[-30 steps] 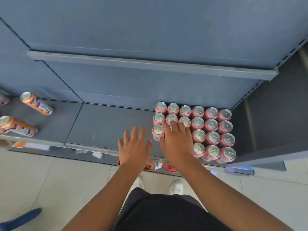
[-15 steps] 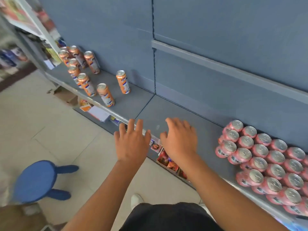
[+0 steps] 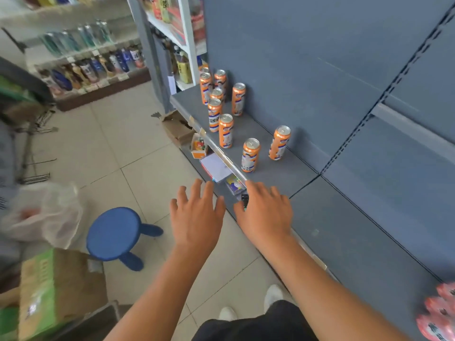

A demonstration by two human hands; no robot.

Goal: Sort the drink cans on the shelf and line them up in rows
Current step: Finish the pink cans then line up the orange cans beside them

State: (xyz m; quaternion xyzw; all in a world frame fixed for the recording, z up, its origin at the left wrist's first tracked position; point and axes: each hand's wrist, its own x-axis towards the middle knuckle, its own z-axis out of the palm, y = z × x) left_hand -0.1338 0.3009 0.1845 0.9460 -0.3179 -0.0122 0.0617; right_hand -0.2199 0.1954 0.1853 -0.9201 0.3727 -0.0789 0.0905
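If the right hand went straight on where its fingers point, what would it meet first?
Probably the nearest orange can, upright near the shelf front edge; height of the right hand is unclear.

- No text can be read with certainty.
- Orange can point(image 3: 214, 116) on the shelf point(image 3: 283, 173), at 12 o'clock: a blue band with white characters, too small to make out.
- Cards point(image 3: 234, 184) at the shelf's front rail, 12 o'clock: coloured print, illegible.
- Green carton point(image 3: 49, 286), 8 o'clock: white marks, blurred.
- Bottles point(image 3: 98, 67), 10 o'clock: labels blurred.
- Pink cans point(image 3: 440, 313), 4 o'clock: print smeared.
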